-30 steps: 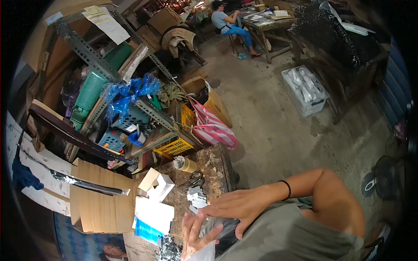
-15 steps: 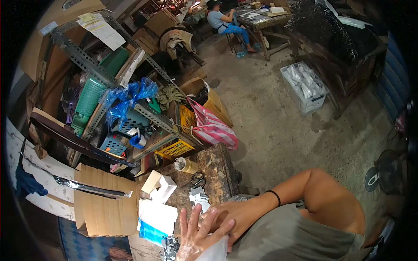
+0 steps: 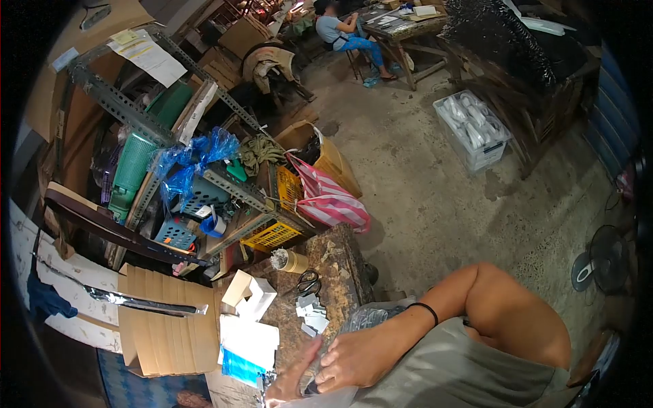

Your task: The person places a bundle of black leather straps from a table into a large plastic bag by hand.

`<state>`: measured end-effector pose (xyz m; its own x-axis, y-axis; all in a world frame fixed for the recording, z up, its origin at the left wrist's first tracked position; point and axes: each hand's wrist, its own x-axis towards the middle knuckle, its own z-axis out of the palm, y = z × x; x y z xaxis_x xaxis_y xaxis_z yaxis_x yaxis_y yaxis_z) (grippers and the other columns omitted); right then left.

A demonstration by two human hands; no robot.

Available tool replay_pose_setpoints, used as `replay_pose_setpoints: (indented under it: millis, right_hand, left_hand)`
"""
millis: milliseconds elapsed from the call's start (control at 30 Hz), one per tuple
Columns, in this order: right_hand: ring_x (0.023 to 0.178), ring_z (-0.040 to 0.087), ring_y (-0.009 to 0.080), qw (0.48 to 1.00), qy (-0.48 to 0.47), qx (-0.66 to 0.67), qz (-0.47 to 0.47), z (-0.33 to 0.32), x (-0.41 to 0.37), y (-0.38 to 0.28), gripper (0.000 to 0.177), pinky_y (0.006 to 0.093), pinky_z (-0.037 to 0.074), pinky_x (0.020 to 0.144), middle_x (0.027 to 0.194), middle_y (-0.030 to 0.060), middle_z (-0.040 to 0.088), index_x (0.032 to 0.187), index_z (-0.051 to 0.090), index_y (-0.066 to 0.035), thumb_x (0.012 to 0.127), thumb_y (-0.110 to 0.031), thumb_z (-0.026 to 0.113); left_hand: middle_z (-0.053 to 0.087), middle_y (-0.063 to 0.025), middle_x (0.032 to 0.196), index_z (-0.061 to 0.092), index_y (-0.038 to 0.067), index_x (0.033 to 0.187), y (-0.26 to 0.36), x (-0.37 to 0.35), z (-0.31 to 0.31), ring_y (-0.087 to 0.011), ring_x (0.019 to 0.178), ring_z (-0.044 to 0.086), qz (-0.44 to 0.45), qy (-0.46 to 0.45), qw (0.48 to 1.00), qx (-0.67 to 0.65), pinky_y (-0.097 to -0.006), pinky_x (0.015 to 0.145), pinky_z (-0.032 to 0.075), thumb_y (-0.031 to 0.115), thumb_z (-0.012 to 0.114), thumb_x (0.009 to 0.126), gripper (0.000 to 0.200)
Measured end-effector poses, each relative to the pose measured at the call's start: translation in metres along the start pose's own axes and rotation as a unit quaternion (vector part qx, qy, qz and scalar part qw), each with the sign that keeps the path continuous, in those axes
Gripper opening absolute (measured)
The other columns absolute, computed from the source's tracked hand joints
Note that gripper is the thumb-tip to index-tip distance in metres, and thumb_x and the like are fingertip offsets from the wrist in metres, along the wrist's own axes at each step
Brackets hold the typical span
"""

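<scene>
At the bottom of the head view, my right hand (image 3: 355, 360) has its fingers curled, closed on a clear plastic bag (image 3: 373, 317) that bunches behind the wrist. Part of the plastic also spreads below both hands. My left hand (image 3: 292, 376) is just left of the right one, slightly blurred, with one finger stretched up and the others hidden. Something small and dark shows between the hands, too covered to name. Just beyond the fingers lie several small grey-white pieces (image 3: 312, 314) on the worn wooden bench (image 3: 338, 272). White sheets with a blue part (image 3: 249, 343) are beside my left hand.
Black-handled scissors (image 3: 308, 282), a tan cup (image 3: 294, 262) and an open white box (image 3: 256, 299) stand on the bench. Folded cardboard (image 3: 166, 319) is at the left, a metal shelf (image 3: 122, 102) behind. A striped bag (image 3: 333, 204) and a plastic bin (image 3: 474, 132) rest on the floor. Another person (image 3: 335, 32) sits far off.
My left hand, spread in front of the right before, has dropped lower and turned edge-on. My right hand is now more exposed, with curled fingers showing. More of the plastic bag is visible.
</scene>
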<state>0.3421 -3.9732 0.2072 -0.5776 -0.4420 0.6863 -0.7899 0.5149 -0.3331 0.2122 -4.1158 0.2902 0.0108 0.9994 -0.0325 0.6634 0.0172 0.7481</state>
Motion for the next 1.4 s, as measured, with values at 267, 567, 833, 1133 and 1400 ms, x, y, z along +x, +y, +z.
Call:
replay_pose_setpoints:
  millis: [267,567,833,1133,1400]
  right_hand:
    - [0.080,0.062,0.0334,0.995,-0.055,0.082,0.034,-0.002,0.000,-0.001,0.045,0.0420,0.049,0.065,0.084,0.0191,0.062,0.117,0.050,0.000,0.073,-0.010,0.052]
    - [0.074,0.061,0.0349,0.991,-0.041,0.071,0.104,-0.006,0.001,0.011,0.041,0.0452,0.046,0.059,0.082,0.0166,0.061,0.110,0.051,-0.001,0.070,-0.008,0.053]
    - [0.073,0.061,0.0352,0.994,-0.031,0.028,0.104,-0.004,-0.001,0.010,0.030,0.0452,0.047,0.058,0.075,0.0149,0.058,0.097,0.052,-0.001,0.070,-0.013,0.055]
    - [0.078,0.062,0.0343,0.992,-0.055,0.007,0.112,-0.011,0.003,0.004,0.028,0.0444,0.049,0.062,0.082,0.0143,0.060,0.097,0.052,-0.003,0.072,-0.016,0.055]
    - [0.081,0.059,0.0290,0.996,-0.030,-0.068,0.051,0.002,0.029,0.028,0.022,0.0422,0.049,0.062,0.083,0.0093,0.057,0.086,0.058,-0.005,0.070,-0.020,0.057]
  left_hand:
    - [0.046,-0.0149,0.130,0.053,0.015,0.124,-0.017,0.006,-0.003,-0.0332,0.119,0.044,0.011,0.033,0.998,-0.043,-0.0410,0.103,0.030,0.034,0.058,0.087,0.042]
    - [0.046,-0.0148,0.130,0.052,0.014,0.124,-0.043,0.026,-0.005,-0.0324,0.119,0.044,0.034,0.068,0.993,-0.090,-0.0407,0.104,0.030,0.034,0.057,0.087,0.042]
    - [0.046,-0.0146,0.129,0.052,0.014,0.124,-0.064,0.047,-0.002,-0.0316,0.119,0.044,0.039,0.093,0.987,-0.128,-0.0404,0.104,0.029,0.034,0.057,0.087,0.043]
    - [0.046,-0.0145,0.129,0.052,0.013,0.124,-0.082,0.070,-0.002,-0.0308,0.119,0.044,0.051,0.135,0.976,-0.164,-0.0400,0.104,0.029,0.035,0.057,0.088,0.043]
    - [0.046,-0.0144,0.129,0.052,0.013,0.124,-0.096,0.061,0.005,-0.0301,0.119,0.044,0.040,0.206,0.957,-0.199,-0.0397,0.105,0.028,0.035,0.056,0.088,0.043]
